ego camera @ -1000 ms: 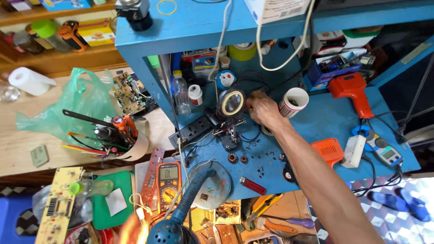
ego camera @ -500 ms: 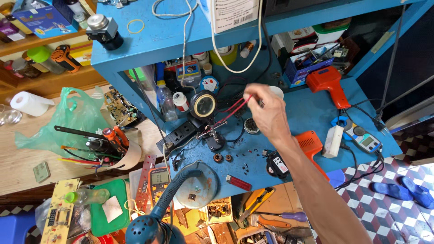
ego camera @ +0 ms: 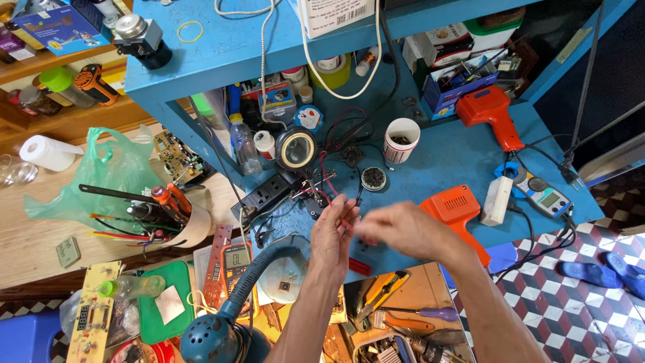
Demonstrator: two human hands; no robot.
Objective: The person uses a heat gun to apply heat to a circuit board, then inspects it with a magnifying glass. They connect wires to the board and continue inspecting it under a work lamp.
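My left hand (ego camera: 334, 236) and my right hand (ego camera: 405, 230) meet above the front of the blue bench (ego camera: 450, 161). Between their fingertips is a thin red wire (ego camera: 327, 195), which runs back toward a tangle of leads beside a black power strip (ego camera: 267, 193). My left fingers pinch the wire. My right hand is blurred by motion, with its fingers closed toward the same spot. A round ring of tape (ego camera: 295, 149) and a small round tin (ego camera: 373, 178) lie just beyond the hands.
A white cup (ego camera: 401, 140), an orange soldering gun (ego camera: 490, 111), an orange case (ego camera: 453, 207) and a clamp meter (ego camera: 541, 193) sit on the right of the bench. A multimeter (ego camera: 235, 259), a blue lamp (ego camera: 209, 336) and a green bag (ego camera: 114, 175) are on the left.
My right hand has pulled back from the tape ring toward me with the wire. My left hand has come into view and joined it.
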